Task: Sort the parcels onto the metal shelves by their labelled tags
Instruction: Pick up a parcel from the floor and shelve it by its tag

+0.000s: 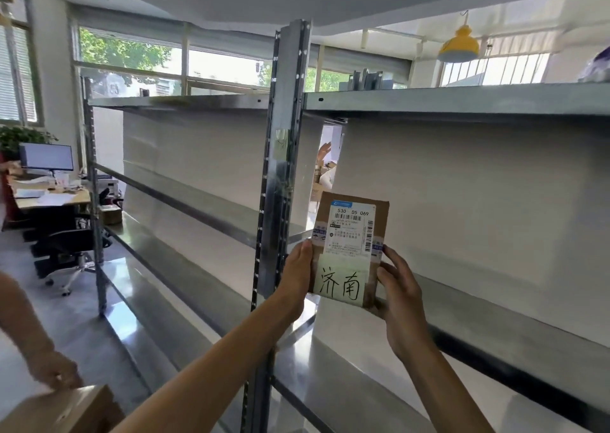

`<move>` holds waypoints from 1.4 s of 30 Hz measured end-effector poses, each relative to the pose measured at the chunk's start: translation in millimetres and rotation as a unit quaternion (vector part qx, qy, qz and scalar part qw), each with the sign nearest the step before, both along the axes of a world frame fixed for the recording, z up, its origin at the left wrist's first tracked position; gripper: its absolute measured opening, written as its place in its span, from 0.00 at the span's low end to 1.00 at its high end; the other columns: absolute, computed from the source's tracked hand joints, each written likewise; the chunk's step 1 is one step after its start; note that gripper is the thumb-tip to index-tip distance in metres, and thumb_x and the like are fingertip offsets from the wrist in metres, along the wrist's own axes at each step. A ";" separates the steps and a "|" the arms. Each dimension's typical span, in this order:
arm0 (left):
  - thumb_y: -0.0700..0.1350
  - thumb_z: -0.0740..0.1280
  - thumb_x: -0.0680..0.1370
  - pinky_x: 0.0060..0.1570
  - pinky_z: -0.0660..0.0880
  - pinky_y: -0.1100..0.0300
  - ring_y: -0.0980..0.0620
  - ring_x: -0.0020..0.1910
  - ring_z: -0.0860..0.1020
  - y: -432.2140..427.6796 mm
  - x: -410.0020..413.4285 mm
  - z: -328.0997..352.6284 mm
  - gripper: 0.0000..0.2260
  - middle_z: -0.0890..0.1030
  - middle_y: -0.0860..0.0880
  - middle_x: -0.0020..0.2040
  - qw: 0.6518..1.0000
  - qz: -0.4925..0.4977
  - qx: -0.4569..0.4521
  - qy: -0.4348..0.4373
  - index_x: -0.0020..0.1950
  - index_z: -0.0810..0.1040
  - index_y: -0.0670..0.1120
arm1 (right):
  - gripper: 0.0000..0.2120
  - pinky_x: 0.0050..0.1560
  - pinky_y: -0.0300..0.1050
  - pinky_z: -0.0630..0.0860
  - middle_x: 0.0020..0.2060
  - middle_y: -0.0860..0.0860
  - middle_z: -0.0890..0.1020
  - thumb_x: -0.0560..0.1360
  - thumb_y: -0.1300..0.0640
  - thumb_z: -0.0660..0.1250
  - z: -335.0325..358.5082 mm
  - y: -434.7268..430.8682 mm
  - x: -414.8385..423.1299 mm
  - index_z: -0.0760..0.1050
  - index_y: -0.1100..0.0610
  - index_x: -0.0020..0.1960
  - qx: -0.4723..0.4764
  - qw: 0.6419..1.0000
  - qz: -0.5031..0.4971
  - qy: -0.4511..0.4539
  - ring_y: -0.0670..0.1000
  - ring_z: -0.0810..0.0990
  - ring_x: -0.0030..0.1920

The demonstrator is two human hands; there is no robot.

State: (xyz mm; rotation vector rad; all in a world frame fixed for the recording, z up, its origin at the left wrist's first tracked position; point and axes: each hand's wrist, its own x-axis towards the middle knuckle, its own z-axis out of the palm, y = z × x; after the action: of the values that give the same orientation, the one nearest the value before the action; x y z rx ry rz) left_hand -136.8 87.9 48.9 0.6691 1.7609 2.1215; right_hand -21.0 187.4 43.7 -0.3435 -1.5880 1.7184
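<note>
Parcel (350,234), a flat cardboard box, looks light and stiff. Left hand (297,277) at 9 o'clock and right hand (401,295) at 3 o'clock grasp its side edges with their fingers (389,256).

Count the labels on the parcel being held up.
2. A printed shipping label covers the upper face of the parcel; a handwritten tag sits below it, between the left hand and right hand. The back is hidden.
</note>
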 end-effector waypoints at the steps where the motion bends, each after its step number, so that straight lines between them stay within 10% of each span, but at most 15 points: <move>1: 0.52 0.48 0.82 0.28 0.77 0.65 0.51 0.40 0.81 2.4 -4.6 0.5 0.17 0.81 0.45 0.45 1.000 -0.010 -0.001 0.006 0.55 0.72 0.45 | 0.17 0.43 0.49 0.81 0.60 0.51 0.77 0.79 0.59 0.58 0.4 -0.5 -2.9 0.69 0.46 0.66 -0.002 1.000 -0.011 0.000 0.52 0.79 0.56; 17: 0.53 0.53 0.81 0.51 0.79 0.42 0.42 0.51 0.81 15.2 -50.3 -0.6 0.16 0.81 0.42 0.56 0.991 -0.130 0.034 0.003 0.63 0.70 0.46 | 0.15 0.35 0.40 0.78 0.56 0.53 0.81 0.79 0.58 0.57 4.9 -10.7 -31.7 0.71 0.48 0.65 -0.017 0.991 -0.131 0.016 0.49 0.81 0.52; 32: 0.47 0.57 0.81 0.47 0.80 0.53 0.51 0.50 0.80 -7.8 -17.1 -26.8 0.15 0.80 0.47 0.54 0.972 -0.222 0.067 -0.031 0.65 0.70 0.43 | 0.16 0.45 0.51 0.79 0.57 0.52 0.80 0.79 0.57 0.59 -19.1 -32.8 20.5 0.71 0.47 0.65 -0.037 0.984 -0.176 0.016 0.55 0.80 0.55; 42: 0.50 0.56 0.81 0.56 0.76 0.40 0.44 0.55 0.79 -41.0 45.4 -61.4 0.15 0.79 0.44 0.58 0.979 -0.199 0.024 -0.040 0.64 0.69 0.44 | 0.16 0.53 0.57 0.77 0.57 0.47 0.79 0.78 0.54 0.60 -50.0 -61.7 65.2 0.71 0.46 0.65 -0.027 0.984 -0.177 -0.018 0.50 0.77 0.58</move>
State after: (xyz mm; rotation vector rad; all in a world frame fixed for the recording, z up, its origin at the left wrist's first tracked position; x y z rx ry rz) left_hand -91.4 46.9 -12.5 0.8552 1.3968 1.8914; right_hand 44.2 125.7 -6.3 -0.6458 -1.4075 1.4863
